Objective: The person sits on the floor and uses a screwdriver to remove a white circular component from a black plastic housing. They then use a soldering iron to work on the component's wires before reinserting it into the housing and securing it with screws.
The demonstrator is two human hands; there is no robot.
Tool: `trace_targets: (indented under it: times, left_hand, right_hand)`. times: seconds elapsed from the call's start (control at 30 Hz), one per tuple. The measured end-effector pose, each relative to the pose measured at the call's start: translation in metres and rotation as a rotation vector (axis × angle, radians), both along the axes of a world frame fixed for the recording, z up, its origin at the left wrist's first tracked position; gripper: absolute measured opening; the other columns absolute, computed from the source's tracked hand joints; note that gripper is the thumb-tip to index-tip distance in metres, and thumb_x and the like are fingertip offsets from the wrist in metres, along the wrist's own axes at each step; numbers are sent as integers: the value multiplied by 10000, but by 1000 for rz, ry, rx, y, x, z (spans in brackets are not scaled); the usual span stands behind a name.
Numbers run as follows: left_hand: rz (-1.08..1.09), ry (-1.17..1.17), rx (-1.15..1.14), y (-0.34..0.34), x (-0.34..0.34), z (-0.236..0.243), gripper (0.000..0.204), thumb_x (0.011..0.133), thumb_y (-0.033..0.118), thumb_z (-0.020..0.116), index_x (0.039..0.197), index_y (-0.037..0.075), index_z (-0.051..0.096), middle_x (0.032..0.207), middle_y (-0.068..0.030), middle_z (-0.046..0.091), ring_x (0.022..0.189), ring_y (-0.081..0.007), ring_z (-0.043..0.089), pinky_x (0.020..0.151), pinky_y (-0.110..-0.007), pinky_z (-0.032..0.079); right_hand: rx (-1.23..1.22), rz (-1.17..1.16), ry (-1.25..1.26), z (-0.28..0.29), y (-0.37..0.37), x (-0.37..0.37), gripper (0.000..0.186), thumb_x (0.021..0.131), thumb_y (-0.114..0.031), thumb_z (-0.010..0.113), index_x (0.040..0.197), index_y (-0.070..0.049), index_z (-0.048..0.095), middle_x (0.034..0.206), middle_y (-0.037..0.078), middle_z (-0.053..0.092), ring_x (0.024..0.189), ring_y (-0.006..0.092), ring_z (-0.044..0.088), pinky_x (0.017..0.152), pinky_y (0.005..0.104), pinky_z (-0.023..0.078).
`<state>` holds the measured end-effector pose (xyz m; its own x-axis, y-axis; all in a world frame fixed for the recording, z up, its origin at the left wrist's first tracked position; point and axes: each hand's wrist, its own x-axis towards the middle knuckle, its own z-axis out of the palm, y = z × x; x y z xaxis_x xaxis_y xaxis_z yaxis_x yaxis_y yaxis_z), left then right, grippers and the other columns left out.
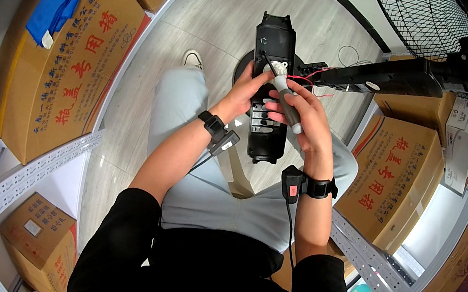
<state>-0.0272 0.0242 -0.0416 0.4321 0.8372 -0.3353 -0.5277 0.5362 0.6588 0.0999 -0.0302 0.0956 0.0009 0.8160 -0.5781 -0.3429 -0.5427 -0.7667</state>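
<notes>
I have the right hand (310,111) gripping a grey-handled screwdriver (293,117). My left hand (242,92) clasps the black casing (266,143) by its side.

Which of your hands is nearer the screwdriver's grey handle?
Right. The right hand holds the grey handle; the left hand is to its left, at the black housing, thumb near the handle's upper end.

Passage over plank floor (226,13) left of black plastic housing (266,142), red wires (305,80) and fan column (378,74) obstructing the right
</notes>
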Motion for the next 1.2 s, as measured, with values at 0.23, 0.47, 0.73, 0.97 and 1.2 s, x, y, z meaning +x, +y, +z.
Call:
trace_targets:
  times: [0.23, 0.47, 0.73, 0.97, 1.2]
  left_hand:
    - [10, -33, 22, -2, 1, -5, 407, 977, 204, 611, 1324, 69, 446, 1189, -58, 599, 1075, -155, 581, 891, -309, 511]
    - [13, -48, -25, 4, 0, -5, 549, 923, 150, 687, 1367, 50, 380, 1238, -84, 568, 1075, -176, 596, 910, -330, 517]
    - [119, 40, 183, 6, -1, 4, 909, 951, 103, 655, 1604, 266, 44, 1474, -113, 456, 1309, -202, 482, 1066, -345, 419]
    - [70, 92, 262, 4, 0, 1, 588, 968, 134, 640, 1507, 130, 408, 1481, -74, 471, 1337, -158, 445, 1118, -315, 348]
    - [44, 156, 290, 3, -1, 3, 373, 989, 195, 623, 1336, 62, 606, 1328, -61, 601, 1216, -138, 539, 1039, -290, 413]
  right_hand:
    - [-19, -18, 25, 3, 1, -1, 464, 942, -57, 515, 1373, 93, 430, 1138, 214, 638, 916, 301, 713, 754, 377, 632]
    - [51, -63, 69, 5, -12, 7, 513, 940, -62, 511, 1420, 78, 394, 1181, 249, 624, 953, 322, 708, 776, 388, 628]
    - [134, -86, 247, 7, -43, 34, 574, 943, -90, 453, 1468, 96, 317, 1273, 310, 572, 972, 297, 694, 738, 305, 612]
    - [88, -113, 289, -5, -63, 39, 577, 923, -84, 479, 1465, 69, 355, 1277, 298, 583, 936, 269, 692, 690, 272, 580]
    - [79, -124, 349, -12, -69, 42, 551, 925, -95, 474, 1451, 49, 395, 1290, 303, 572, 940, 272, 686, 687, 274, 576]
